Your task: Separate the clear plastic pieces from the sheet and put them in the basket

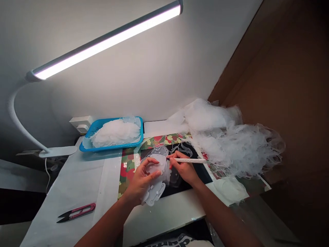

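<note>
My left hand [144, 176] is closed round a white plastic template [157, 190] with cut-out slots and rounded edges, tilted above a black mat. In my right hand [183, 168] is a slim white pen-like tool [191, 160], its tip pointing left at the template's right edge. Thin sheer white material [167, 176] hangs at the template's right side; whether it is fixed to the template I cannot tell. Behind the hands, translucent scraps [160, 150] lie on the black mat [199, 171].
A blue basket [111, 150] holds stacked sheer white pieces [115, 132]. Heaps of sheer white scraps [236, 147] cover the right side. Thread snips [77, 212] lie at the front left. A lit lamp [108, 41] arches overhead from its clamp base [58, 151]. A brown panel [285, 75] borders the right.
</note>
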The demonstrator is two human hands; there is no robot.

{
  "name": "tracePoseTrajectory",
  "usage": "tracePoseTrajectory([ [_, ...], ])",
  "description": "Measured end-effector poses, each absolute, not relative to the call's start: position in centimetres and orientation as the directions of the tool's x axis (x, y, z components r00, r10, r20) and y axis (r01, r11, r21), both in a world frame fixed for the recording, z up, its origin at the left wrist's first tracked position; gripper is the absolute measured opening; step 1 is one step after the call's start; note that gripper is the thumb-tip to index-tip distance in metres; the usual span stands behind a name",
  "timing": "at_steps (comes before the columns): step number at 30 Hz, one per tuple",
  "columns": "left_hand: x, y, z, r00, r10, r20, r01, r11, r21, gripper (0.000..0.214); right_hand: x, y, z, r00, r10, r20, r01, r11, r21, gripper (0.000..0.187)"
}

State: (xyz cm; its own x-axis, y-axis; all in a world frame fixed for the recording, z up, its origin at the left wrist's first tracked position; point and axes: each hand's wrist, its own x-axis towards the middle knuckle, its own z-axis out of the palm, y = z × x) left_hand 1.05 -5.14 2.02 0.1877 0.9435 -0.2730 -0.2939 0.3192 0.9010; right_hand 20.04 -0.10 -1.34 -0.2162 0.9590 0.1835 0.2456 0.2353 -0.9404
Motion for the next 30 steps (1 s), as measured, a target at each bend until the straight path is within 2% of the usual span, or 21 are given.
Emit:
tracePoseTrajectory([
  [3, 0.8, -5.0, 1.8, 0.224, 0.933, -0.282, -0.377, 0.349, 0.858, 0.049, 20.0, -0.8, -1.4, -0.296, 0.935, 0.195, 0.152, 0.248, -0.957, 0.027],
  [6, 0.5, -4.8, 1.3, 0.250, 0.929, -0.273, -0.430, 0.359, 0.829, 0.050, 19.8, -1.7, -1.1, -0.256, 0.903, 0.344, 0.152, 0.389, -0.908, 0.025],
  [9, 0.1, -4.5, 0.8, 0.296, 0.913, -0.280, -0.462, 0.393, 0.795, 0.051, 19.6, -2.3, -0.9, -0.265, 0.849, 0.456, 0.069, 0.489, -0.870, 0.022],
  [14, 0.0, -4.4, 0.5, 0.359, 0.876, -0.321, -0.470, 0.467, 0.749, 0.050, 19.4, -2.8, -1.1, -0.357, 0.837, 0.415, -0.025, 0.436, -0.900, 0.022],
  [20, 0.2, -4.5, 0.5, 0.383, 0.859, -0.341, -0.487, 0.501, 0.715, 0.047, 19.3, -2.7, -1.7, -0.356, 0.843, 0.405, -0.132, 0.383, -0.914, 0.018],
  [24, 0.2, -4.6, 0.9, 0.377, 0.853, -0.359, -0.448, 0.508, 0.736, 0.047, 19.0, -2.6, -1.7, -0.347, 0.859, 0.376, -0.176, 0.334, -0.926, 0.019],
  [27, -0.1, -4.5, 1.4, 0.360, 0.858, -0.367, -0.311, 0.481, 0.820, 0.053, 20.0, -2.7, -0.8, -0.354, 0.830, 0.431, -0.067, 0.437, -0.897, 0.018],
  [30, -1.1, -4.2, 1.4, 0.224, 0.941, -0.254, -0.114, 0.285, 0.952, 0.053, 23.7, -2.6, 0.6, -0.211, 0.793, 0.572, 0.248, 0.610, -0.753, 0.011],
])
